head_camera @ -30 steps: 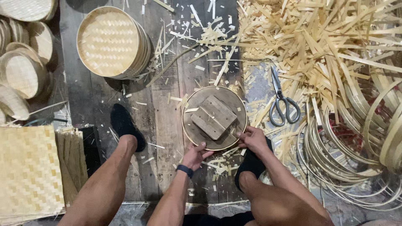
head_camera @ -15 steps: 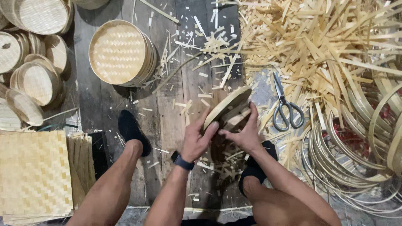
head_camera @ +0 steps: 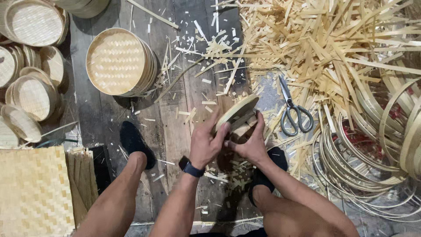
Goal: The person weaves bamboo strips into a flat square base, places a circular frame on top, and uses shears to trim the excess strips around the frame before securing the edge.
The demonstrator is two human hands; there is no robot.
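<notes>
Head view, looking straight down — both hands meet over the plank floor [head_camera: 175,114], low of centre. Left hand [head_camera: 206,145] and right hand [head_camera: 250,145] clamp a round bamboo lid [head_camera: 237,113] between them, tilted up on edge, fingers wrapped over its rim from either side. Left wrist wears a dark watch [head_camera: 191,167].

Room to move is tight on the right. Just beside the lid lie the scissors [head_camera: 293,109], handles toward the person, and past them the heap of bamboo strips [head_camera: 333,48] runs up to the floor's far right corner. Bent bamboo hoops [head_camera: 377,162] crowd the right edge, near the right knee.

Leftward there is more space — bare planks with scattered offcuts between the hands and a stack of round trays [head_camera: 117,61], which stands well apart toward the far edge. More small lids [head_camera: 30,92] pile along the left edge, and a woven mat [head_camera: 33,193] fills the near left corner. Two dark feet [head_camera: 133,140] bracket the hands, one each side.
</notes>
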